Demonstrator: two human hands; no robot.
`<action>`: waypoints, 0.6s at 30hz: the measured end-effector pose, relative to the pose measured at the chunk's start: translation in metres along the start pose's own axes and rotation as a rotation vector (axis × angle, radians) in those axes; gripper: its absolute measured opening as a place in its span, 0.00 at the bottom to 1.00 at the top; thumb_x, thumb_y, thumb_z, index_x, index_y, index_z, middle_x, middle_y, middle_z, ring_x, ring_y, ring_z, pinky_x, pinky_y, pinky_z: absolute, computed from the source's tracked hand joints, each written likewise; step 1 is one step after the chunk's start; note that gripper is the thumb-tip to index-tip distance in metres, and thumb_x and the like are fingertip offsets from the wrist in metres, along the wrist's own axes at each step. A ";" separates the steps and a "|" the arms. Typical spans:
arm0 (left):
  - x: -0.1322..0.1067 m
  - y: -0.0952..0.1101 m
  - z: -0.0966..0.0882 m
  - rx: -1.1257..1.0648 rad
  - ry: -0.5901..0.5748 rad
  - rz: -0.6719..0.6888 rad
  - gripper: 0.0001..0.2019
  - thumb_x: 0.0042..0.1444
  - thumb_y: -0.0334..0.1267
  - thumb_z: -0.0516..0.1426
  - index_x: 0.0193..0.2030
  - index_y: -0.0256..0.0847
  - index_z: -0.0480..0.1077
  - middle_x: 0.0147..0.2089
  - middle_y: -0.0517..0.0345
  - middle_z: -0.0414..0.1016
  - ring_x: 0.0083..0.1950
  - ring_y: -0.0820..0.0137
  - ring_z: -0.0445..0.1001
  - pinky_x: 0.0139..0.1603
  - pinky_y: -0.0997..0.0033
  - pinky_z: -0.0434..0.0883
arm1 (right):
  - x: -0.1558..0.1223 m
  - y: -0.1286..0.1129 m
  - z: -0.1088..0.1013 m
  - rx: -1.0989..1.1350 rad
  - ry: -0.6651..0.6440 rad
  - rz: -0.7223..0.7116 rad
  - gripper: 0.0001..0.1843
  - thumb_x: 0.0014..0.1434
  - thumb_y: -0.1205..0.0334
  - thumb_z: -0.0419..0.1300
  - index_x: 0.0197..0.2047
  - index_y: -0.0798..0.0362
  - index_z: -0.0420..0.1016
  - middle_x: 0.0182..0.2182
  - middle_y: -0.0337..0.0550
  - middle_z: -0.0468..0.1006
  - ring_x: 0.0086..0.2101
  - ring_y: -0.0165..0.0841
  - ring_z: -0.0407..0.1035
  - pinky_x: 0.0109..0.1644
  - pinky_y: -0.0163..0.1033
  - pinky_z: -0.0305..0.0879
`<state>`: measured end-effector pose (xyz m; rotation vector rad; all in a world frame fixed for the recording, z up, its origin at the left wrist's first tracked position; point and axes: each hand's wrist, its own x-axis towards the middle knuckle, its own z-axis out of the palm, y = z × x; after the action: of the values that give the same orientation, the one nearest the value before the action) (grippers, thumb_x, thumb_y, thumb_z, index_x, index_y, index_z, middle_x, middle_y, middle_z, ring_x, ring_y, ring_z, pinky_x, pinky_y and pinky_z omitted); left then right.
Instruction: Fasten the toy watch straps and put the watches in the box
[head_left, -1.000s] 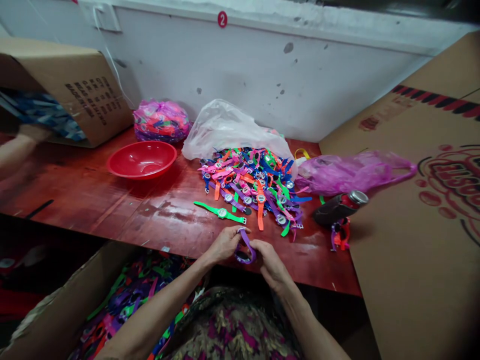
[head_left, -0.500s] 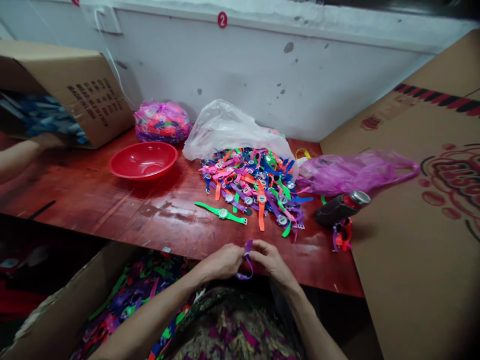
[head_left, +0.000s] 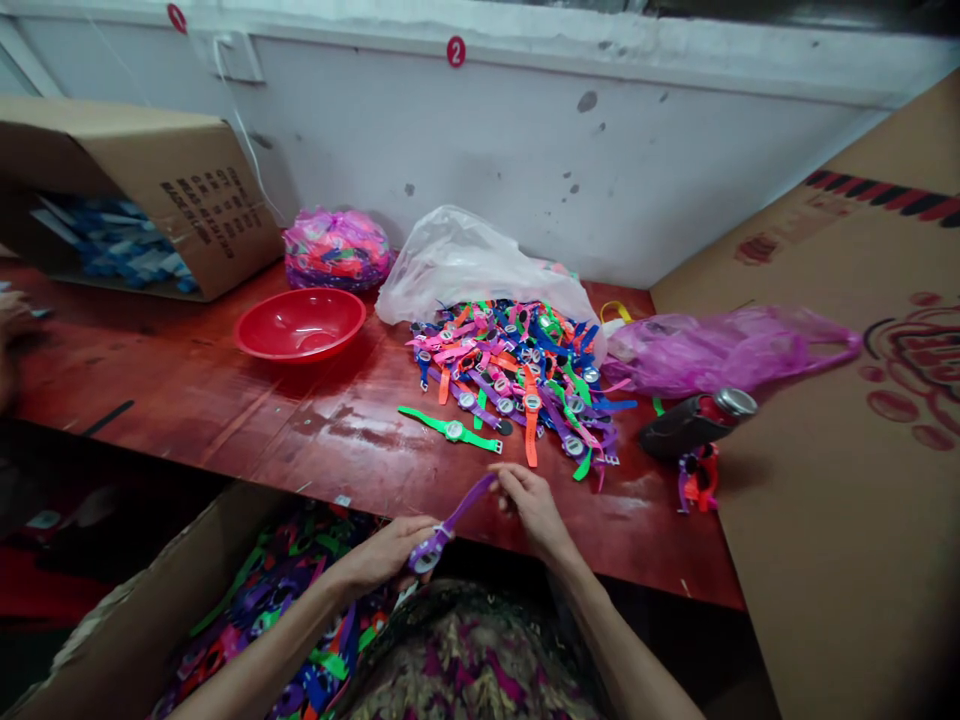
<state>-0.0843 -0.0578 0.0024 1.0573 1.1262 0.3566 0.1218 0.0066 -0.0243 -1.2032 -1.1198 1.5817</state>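
Note:
My left hand (head_left: 394,550) is closed on a purple watch (head_left: 429,553) near its dial, just off the table's front edge. The purple strap stretches up and right to my right hand (head_left: 525,500), whose fingertips pinch its far end. Beyond my hands a green watch (head_left: 453,430) lies flat by itself. Behind it, a heap of many-coloured watches (head_left: 510,360) spills out of a clear plastic bag (head_left: 465,250). Below my left forearm, a carton (head_left: 120,610) holds many more watches.
A red bowl (head_left: 300,325) and a filled pink bag (head_left: 337,250) stand back left, beside a carton (head_left: 217,230) of blue-white pieces. Another person's hand (head_left: 13,318) is at the left edge. Right are a pink plastic bag (head_left: 720,350), a tilted flask (head_left: 697,420) and a large carton (head_left: 840,480).
My hands have moved apart, the left one down and left with the watch, drawing the purple strap out straight. The other person's hand has withdrawn from the left carton.

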 end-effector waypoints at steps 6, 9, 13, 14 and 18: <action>-0.042 -0.055 -0.046 0.603 0.072 -0.184 0.22 0.55 0.53 0.44 0.25 0.35 0.64 0.21 0.60 0.62 0.22 0.75 0.63 0.23 0.79 0.58 | 0.067 -0.019 0.053 -0.955 -0.040 -0.425 0.18 0.59 0.64 0.49 0.53 0.53 0.65 0.48 0.48 0.70 0.46 0.36 0.65 0.48 0.40 0.61; -0.055 -0.083 -0.066 1.078 0.215 -0.311 0.15 0.55 0.35 0.43 0.33 0.35 0.70 0.33 0.48 0.72 0.38 0.62 0.73 0.37 0.69 0.66 | 0.089 -0.019 0.084 -1.267 -0.092 -0.336 0.22 0.59 0.68 0.46 0.58 0.53 0.58 0.49 0.53 0.67 0.44 0.39 0.67 0.43 0.42 0.64; -0.057 -0.099 -0.071 1.267 0.270 -0.383 0.24 0.50 0.25 0.39 0.47 0.40 0.68 0.44 0.44 0.73 0.46 0.59 0.73 0.44 0.61 0.67 | 0.101 -0.013 0.102 -1.337 -0.095 -0.274 0.21 0.59 0.73 0.42 0.54 0.58 0.61 0.43 0.59 0.70 0.39 0.41 0.70 0.39 0.45 0.64; -0.056 -0.101 -0.070 1.266 0.282 -0.374 0.24 0.51 0.25 0.38 0.46 0.40 0.69 0.43 0.45 0.74 0.45 0.59 0.73 0.43 0.61 0.67 | 0.101 -0.012 0.101 -1.339 -0.097 -0.278 0.19 0.58 0.73 0.43 0.52 0.58 0.63 0.41 0.58 0.71 0.38 0.41 0.70 0.38 0.44 0.64; -0.052 -0.112 -0.062 1.240 0.262 -0.438 0.20 0.55 0.31 0.40 0.38 0.35 0.73 0.37 0.40 0.75 0.42 0.54 0.74 0.42 0.57 0.68 | 0.092 -0.016 0.079 -1.288 -0.100 -0.343 0.10 0.57 0.68 0.49 0.41 0.55 0.68 0.38 0.49 0.72 0.37 0.38 0.69 0.38 0.40 0.63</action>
<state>-0.1890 -0.1187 -0.0634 1.7807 1.8266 -0.6814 0.0288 0.0852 -0.0189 -1.5340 -2.4014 0.5369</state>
